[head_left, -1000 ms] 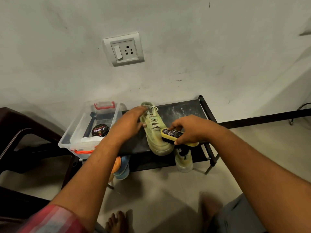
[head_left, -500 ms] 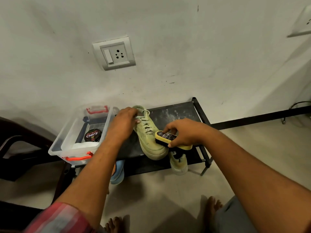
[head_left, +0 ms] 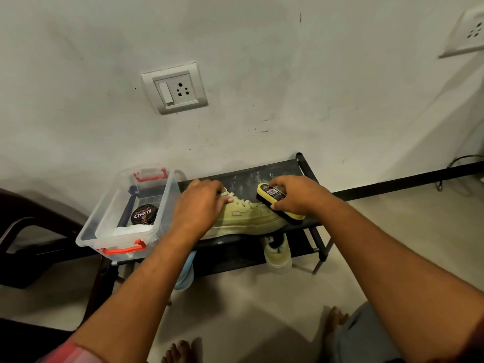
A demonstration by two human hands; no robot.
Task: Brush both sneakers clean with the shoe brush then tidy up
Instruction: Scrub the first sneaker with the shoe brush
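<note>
Two hands working, left hand [head_left: 199,205] pressing suede sneaker [head_left: 251,218], right hand [head_left: 296,195] clamping oblong yellow brush [head_left: 272,195].

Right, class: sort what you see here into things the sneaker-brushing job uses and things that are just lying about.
In use:
- shoe brush, in the right hand
- sneaker on the top shelf, steadied by the left hand
- second sneaker, on the lower shelf

Lying about:
- clear plastic box
- polish tin inside it
- wall socket
- blue shoe

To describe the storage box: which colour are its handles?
Red, on the clear box; the head view shows the near handle best.
</note>
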